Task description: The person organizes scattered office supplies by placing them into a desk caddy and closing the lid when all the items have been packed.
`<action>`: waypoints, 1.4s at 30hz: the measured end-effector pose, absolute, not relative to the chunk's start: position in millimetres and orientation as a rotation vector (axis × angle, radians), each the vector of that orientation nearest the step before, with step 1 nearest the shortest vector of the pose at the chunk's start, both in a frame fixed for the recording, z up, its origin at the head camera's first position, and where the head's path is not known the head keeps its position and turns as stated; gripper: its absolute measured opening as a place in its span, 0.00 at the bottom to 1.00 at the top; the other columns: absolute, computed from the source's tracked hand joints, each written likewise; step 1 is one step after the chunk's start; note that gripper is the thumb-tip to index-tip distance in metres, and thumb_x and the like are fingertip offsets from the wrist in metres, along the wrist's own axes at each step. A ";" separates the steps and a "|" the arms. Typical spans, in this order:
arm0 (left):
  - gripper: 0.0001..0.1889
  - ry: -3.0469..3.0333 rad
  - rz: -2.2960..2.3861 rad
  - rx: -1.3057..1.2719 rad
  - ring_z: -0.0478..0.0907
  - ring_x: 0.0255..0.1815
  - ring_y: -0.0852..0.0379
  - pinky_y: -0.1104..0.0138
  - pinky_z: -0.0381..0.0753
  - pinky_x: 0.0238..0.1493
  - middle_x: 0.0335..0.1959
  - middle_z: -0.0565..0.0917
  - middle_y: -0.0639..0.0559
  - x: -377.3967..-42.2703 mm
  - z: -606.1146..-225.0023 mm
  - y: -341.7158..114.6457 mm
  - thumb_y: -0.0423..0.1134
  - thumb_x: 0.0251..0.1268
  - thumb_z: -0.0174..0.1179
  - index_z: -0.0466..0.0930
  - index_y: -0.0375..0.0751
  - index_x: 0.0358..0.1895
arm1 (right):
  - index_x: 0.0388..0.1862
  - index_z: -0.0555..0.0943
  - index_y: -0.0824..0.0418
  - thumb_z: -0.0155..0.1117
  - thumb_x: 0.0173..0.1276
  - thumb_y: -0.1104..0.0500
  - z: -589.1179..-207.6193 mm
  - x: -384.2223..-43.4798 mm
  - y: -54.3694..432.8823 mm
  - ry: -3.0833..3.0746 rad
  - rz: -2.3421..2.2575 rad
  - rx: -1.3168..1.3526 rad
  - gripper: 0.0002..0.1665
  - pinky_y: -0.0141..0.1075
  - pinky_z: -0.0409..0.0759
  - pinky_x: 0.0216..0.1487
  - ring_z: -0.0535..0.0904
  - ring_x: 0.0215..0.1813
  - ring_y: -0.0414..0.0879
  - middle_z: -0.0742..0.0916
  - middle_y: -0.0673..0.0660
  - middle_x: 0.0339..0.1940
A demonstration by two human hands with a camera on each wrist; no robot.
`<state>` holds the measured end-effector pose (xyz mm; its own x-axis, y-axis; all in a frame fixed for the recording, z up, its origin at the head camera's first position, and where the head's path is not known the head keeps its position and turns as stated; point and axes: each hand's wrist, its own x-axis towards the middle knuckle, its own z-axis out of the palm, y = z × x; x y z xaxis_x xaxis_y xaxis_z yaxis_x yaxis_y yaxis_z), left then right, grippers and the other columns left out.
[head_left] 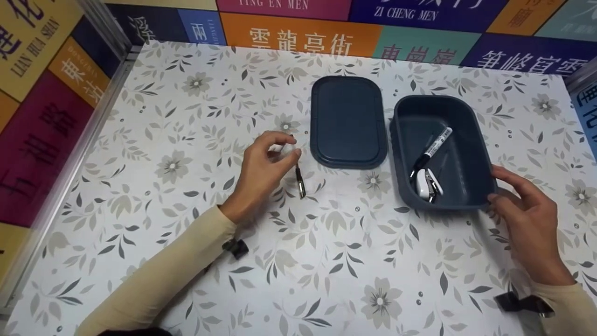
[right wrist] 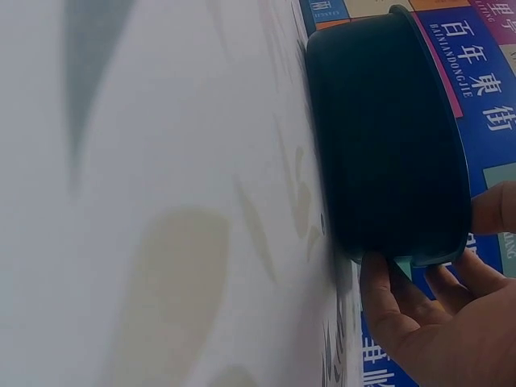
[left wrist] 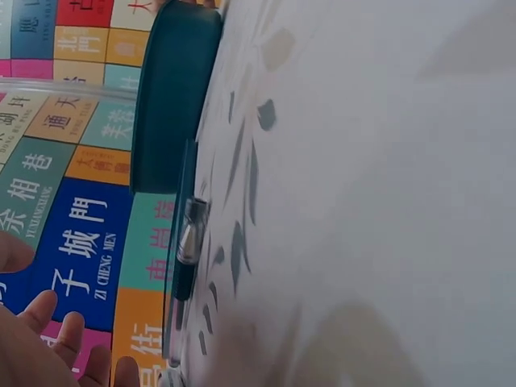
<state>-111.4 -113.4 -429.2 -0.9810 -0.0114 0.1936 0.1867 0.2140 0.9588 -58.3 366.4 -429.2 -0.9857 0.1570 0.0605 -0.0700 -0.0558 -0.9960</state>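
A dark blue plastic box (head_left: 443,154), uncovered, stands on the table at right. My right hand (head_left: 527,219) grips its near right corner, thumb at the rim and fingers against the outer wall, as the right wrist view of the box (right wrist: 387,145) also shows. Inside lie a white-and-black marker (head_left: 433,148) and a small white stapler (head_left: 426,184). Left of the box, a black pen (head_left: 299,179) with a shiny end rests on the table. Over its far part hovers my left hand (head_left: 266,163), thumb and index curved but apart; the pen (left wrist: 191,242) appears clear of its fingers.
The matching dark blue lid (head_left: 349,121) lies flat between the pen and the box. A white floral cloth (head_left: 326,266) covers the table. Panels with coloured lettering (head_left: 298,39) stand along the back and left edges.
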 end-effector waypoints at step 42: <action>0.14 -2.830 -1.156 -0.282 0.74 0.63 0.39 0.50 0.74 0.66 0.57 0.86 0.41 -103.6 -429.3 -154.9 0.37 0.67 0.72 0.88 0.33 0.50 | 0.75 0.78 0.73 0.61 0.75 0.80 -429.8 -58.0 368.2 -2.088 2.148 -0.137 0.30 0.26 0.85 0.44 0.89 0.56 0.46 0.81 0.62 0.76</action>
